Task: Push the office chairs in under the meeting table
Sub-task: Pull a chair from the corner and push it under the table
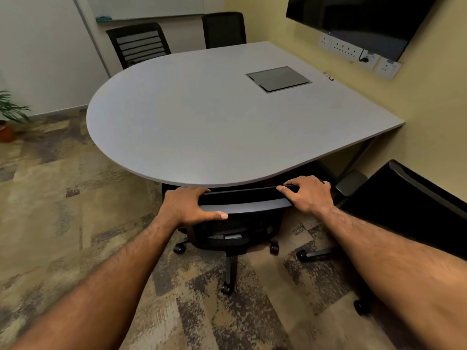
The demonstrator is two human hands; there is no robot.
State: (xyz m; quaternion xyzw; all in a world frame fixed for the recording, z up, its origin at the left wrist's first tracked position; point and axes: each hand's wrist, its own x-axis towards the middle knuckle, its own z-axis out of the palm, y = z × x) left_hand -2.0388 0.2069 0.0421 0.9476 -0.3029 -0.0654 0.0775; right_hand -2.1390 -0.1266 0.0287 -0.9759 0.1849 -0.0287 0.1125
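Both the left hand (188, 204) and right hand (307, 193) clasp the chair (243, 205) backrest's top edge, whose long axis runs 9-to-3, with the meeting table (202, 117) edge just beyond at 12 o'clock.

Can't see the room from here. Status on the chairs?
Left hand and right hand both grip the near chair backrest. Seat under table. Chair at right not pushed in. Nothing blocking.

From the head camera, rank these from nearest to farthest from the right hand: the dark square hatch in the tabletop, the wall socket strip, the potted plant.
From the right hand:
1. Dark square hatch, set in the grey tabletop, ahead of the hand.
2. White wall socket strip, farther, up on the right wall.
3. Green potted plant, farthest, on the floor at far left.
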